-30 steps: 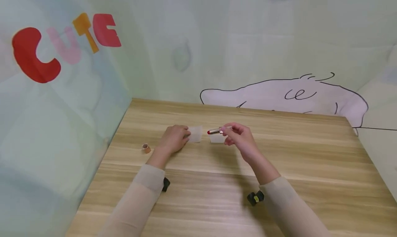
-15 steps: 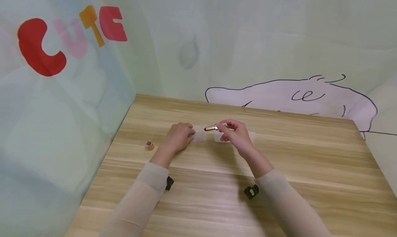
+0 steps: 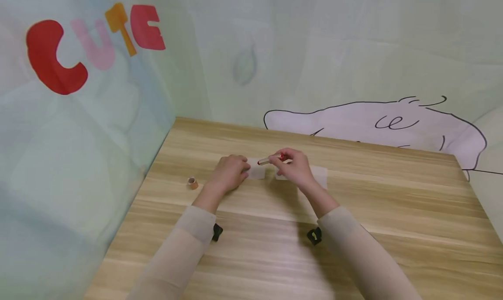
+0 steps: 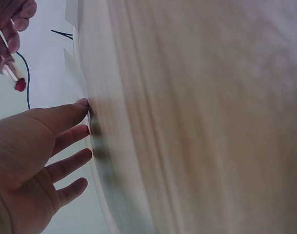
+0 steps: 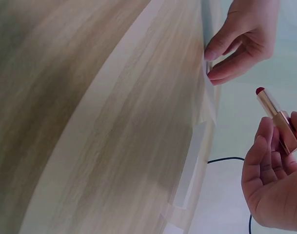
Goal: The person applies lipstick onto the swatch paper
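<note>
A lipstick (image 3: 264,161) with a red tip is pinched between the thumb and fingers of my right hand (image 3: 295,168). It is held above the table, its tip pointing left, as the lipstick (image 5: 279,122) in the right wrist view shows too. The fingertips of my left hand (image 3: 229,173) rest at the left end of a white paper slip (image 3: 257,170). In the left wrist view the fingers of my left hand (image 4: 26,161) are fairly straight and touch the surface. A second white slip (image 3: 320,176) lies under and beside my right hand, partly covered by it.
A small copper-coloured cap (image 3: 192,183), hollow end up, stands left of my left hand. The wood-grain table (image 3: 377,204) meets printed cloth walls (image 3: 212,73) at the back and left. Black wrist devices (image 3: 314,236) show under both sleeves.
My right hand and the lipstick have shifted slightly left relative to the slips, uncovering more of the right slip. My left hand stays on its slip. The head view has turned a little.
</note>
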The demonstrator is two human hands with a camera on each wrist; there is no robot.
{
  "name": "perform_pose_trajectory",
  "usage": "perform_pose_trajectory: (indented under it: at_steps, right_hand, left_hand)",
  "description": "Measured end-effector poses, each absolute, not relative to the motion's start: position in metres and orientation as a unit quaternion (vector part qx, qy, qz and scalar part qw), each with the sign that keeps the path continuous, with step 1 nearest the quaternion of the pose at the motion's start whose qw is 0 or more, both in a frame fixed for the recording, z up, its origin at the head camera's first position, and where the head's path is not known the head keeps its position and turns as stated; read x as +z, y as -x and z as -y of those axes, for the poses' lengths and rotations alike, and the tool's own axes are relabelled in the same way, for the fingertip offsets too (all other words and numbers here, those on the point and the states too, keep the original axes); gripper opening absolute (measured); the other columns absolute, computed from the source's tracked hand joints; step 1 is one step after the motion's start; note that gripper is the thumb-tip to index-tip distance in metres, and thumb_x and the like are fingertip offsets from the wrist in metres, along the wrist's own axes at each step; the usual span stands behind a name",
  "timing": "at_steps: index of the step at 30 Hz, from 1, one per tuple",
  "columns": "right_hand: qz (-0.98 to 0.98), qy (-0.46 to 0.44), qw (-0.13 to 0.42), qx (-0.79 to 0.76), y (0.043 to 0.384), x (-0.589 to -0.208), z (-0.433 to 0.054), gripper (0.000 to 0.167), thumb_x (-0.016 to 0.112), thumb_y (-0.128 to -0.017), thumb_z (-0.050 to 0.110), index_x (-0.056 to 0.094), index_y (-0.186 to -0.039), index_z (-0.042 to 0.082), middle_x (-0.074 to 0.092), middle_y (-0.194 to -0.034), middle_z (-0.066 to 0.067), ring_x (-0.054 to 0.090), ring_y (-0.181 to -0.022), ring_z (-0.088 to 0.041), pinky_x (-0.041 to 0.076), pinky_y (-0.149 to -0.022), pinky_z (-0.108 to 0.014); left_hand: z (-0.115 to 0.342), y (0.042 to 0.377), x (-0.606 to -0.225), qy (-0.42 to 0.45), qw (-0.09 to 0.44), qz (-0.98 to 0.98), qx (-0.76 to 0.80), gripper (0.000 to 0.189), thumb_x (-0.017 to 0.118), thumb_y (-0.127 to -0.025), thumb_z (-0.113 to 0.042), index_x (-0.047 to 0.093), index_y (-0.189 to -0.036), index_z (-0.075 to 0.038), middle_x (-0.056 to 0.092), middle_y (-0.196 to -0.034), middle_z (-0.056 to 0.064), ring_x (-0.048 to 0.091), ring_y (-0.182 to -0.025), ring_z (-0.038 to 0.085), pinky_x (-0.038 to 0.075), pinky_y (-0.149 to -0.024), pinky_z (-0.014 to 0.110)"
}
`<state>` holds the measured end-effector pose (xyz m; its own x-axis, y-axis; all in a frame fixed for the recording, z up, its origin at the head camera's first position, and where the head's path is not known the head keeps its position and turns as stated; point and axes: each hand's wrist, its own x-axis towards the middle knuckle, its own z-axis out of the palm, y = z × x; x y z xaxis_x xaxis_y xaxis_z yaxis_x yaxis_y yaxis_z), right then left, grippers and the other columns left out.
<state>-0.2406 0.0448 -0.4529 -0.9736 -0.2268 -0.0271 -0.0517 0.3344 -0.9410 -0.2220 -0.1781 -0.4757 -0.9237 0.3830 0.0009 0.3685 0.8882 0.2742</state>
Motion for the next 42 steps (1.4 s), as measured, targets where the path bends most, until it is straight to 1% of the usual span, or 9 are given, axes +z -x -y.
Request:
perform_pose_trajectory:
  at_steps: [2, 4, 8, 10, 15, 17, 26, 36, 42]
  right_hand:
    - [-0.824, 0.094, 0.071, -0.554, 0.242, -0.455, -0.044, 0.018, 0.075, -0.092, 0.022, 0.073, -0.099, 0.005, 0.067, -0.088, -0.007, 0.068, -0.060, -0.029, 0.058, -0.057, -0.033]
    - [-0.833, 0.102, 0.066, -0.540, 0.244, -0.457, -0.043, 0.019, 0.075, -0.092, 0.022, 0.073, -0.099, 0.005, 0.069, -0.090, -0.009, 0.069, -0.060, -0.029, 0.057, -0.055, -0.031]
    - [-0.847, 0.113, 0.050, -0.517, 0.248, -0.461, -0.040, 0.018, 0.076, -0.092, 0.021, 0.073, -0.098, 0.004, 0.070, -0.090, -0.011, 0.067, -0.057, -0.019, 0.056, -0.055, -0.029]
    - [-0.856, 0.120, 0.036, -0.502, 0.250, -0.462, -0.039, 0.017, 0.077, -0.092, 0.021, 0.074, -0.097, 0.005, 0.070, -0.088, -0.010, 0.067, -0.058, -0.017, 0.056, -0.055, -0.028]
    - [-0.884, 0.143, 0.007, -0.446, 0.253, -0.466, -0.035, 0.018, 0.078, -0.090, 0.023, 0.074, -0.092, 0.006, 0.072, -0.085, -0.008, 0.068, -0.075, -0.023, 0.050, -0.062, -0.028]
    - [-0.892, 0.147, 0.004, -0.427, 0.254, -0.467, -0.033, 0.019, 0.078, -0.090, 0.025, 0.073, -0.092, 0.007, 0.072, -0.086, -0.007, 0.066, -0.078, -0.023, 0.047, -0.062, -0.029]
    - [-0.905, 0.144, 0.017, -0.399, 0.255, -0.468, -0.024, 0.018, 0.078, -0.091, 0.027, 0.072, -0.089, 0.011, 0.071, -0.083, -0.001, 0.057, -0.062, -0.015, 0.043, -0.053, -0.027]
    - [-0.920, 0.155, 0.004, -0.359, 0.257, -0.472, -0.021, 0.022, 0.080, -0.089, 0.032, 0.071, -0.087, 0.012, 0.073, -0.084, -0.002, 0.060, -0.072, -0.018, 0.044, -0.061, -0.030]
    - [-0.921, 0.160, -0.001, -0.355, 0.258, -0.474, -0.019, 0.021, 0.079, -0.090, 0.031, 0.071, -0.087, 0.011, 0.073, -0.085, -0.002, 0.061, -0.072, -0.018, 0.044, -0.061, -0.031]
  left_hand:
    - [0.177, 0.222, -0.475, -0.189, 0.031, -0.971, 0.144, 0.026, 0.071, -0.096, -0.018, 0.074, -0.119, -0.007, 0.065, -0.132, 0.015, 0.060, -0.121, 0.035, 0.044, -0.105, 0.051]
    - [0.177, 0.222, -0.475, -0.186, 0.033, -0.971, 0.149, 0.026, 0.071, -0.096, -0.018, 0.074, -0.119, -0.007, 0.065, -0.132, 0.015, 0.060, -0.122, 0.035, 0.044, -0.106, 0.051]
    - [0.177, 0.222, -0.476, -0.186, 0.032, -0.971, 0.147, 0.026, 0.071, -0.096, -0.018, 0.074, -0.120, -0.007, 0.065, -0.133, 0.015, 0.059, -0.123, 0.035, 0.043, -0.107, 0.051]
    - [0.177, 0.223, -0.476, -0.187, 0.030, -0.971, 0.145, 0.026, 0.071, -0.096, -0.018, 0.074, -0.120, -0.007, 0.065, -0.133, 0.015, 0.060, -0.122, 0.035, 0.044, -0.107, 0.051]
    - [0.177, 0.221, -0.476, -0.193, 0.028, -0.971, 0.141, 0.026, 0.071, -0.096, -0.019, 0.074, -0.119, -0.007, 0.065, -0.132, 0.015, 0.060, -0.121, 0.036, 0.045, -0.105, 0.051]
    - [0.177, 0.221, -0.476, -0.194, 0.027, -0.971, 0.140, 0.026, 0.071, -0.096, -0.020, 0.075, -0.119, -0.007, 0.065, -0.132, 0.015, 0.061, -0.121, 0.036, 0.046, -0.104, 0.051]
    - [0.176, 0.221, -0.475, -0.189, 0.028, -0.971, 0.140, 0.026, 0.072, -0.096, -0.019, 0.075, -0.119, -0.008, 0.065, -0.133, 0.014, 0.060, -0.123, 0.035, 0.045, -0.105, 0.051]
    - [0.175, 0.220, -0.475, -0.188, 0.022, -0.972, 0.138, 0.026, 0.073, -0.095, -0.019, 0.075, -0.119, -0.007, 0.065, -0.133, 0.014, 0.060, -0.122, 0.034, 0.046, -0.104, 0.051]
    - [0.175, 0.219, -0.474, -0.180, 0.026, -0.973, 0.142, 0.027, 0.073, -0.095, -0.018, 0.075, -0.119, -0.008, 0.064, -0.134, 0.013, 0.060, -0.123, 0.033, 0.045, -0.105, 0.051]
